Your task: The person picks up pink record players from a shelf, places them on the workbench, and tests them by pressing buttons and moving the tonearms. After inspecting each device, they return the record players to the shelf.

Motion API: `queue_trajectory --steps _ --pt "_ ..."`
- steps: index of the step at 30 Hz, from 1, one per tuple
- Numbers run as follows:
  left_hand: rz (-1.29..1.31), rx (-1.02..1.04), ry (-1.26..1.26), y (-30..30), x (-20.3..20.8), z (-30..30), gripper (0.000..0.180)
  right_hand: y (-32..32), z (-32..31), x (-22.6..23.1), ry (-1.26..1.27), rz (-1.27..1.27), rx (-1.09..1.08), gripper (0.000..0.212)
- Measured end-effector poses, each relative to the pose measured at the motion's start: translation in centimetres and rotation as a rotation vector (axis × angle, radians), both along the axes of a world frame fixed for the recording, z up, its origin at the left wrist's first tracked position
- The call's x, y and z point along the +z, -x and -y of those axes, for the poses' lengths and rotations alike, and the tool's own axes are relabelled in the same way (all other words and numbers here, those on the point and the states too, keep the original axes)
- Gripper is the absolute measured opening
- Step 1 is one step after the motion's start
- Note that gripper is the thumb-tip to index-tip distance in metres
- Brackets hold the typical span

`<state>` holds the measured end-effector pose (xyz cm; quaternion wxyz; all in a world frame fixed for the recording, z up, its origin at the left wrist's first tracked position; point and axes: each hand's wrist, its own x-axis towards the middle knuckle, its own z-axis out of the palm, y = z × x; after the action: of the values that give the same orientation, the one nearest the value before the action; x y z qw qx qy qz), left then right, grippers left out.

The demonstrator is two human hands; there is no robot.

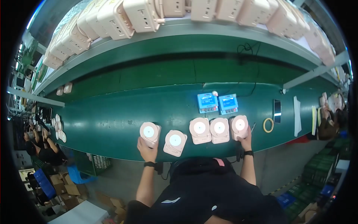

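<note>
My left hand (148, 151) grips the near side of a pale pink record-player-shaped device (149, 131) with a white disc on top. A second such device (175, 142) lies tilted on the bench to its right. Farther right, two more devices, one (200, 130) and another (219, 130), sit side by side. My right hand (245, 142) is closed round the near right edge of the rightmost device (239, 127), beside that pair. Its fingertips are partly hidden.
Two blue meters with lit screens, one (207, 103) and another (228, 103), stand behind the row. To the right lie a yellow tape roll (268, 125), a dark phone-like slab (277, 111) and a white strip (297, 116). Pink housings (143, 15) fill the overhead shelf. Other people work at both sides.
</note>
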<state>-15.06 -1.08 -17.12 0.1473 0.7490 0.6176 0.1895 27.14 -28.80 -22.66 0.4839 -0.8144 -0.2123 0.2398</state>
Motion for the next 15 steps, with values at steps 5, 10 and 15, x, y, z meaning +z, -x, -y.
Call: queue_trajectory --steps 5,10,15 --pt "0.009 0.072 0.076 -1.7 -0.1 6.1 0.095 1.1 0.4 0.2 0.104 0.113 -0.063 0.100" --pt "0.049 0.121 0.212 -1.4 0.1 7.0 0.099 3.3 -0.5 0.8 0.206 0.440 -0.142 0.102" --pt "0.130 0.070 0.174 -1.1 -0.8 7.3 0.100 3.6 -1.5 4.9 0.409 0.461 0.003 0.105"
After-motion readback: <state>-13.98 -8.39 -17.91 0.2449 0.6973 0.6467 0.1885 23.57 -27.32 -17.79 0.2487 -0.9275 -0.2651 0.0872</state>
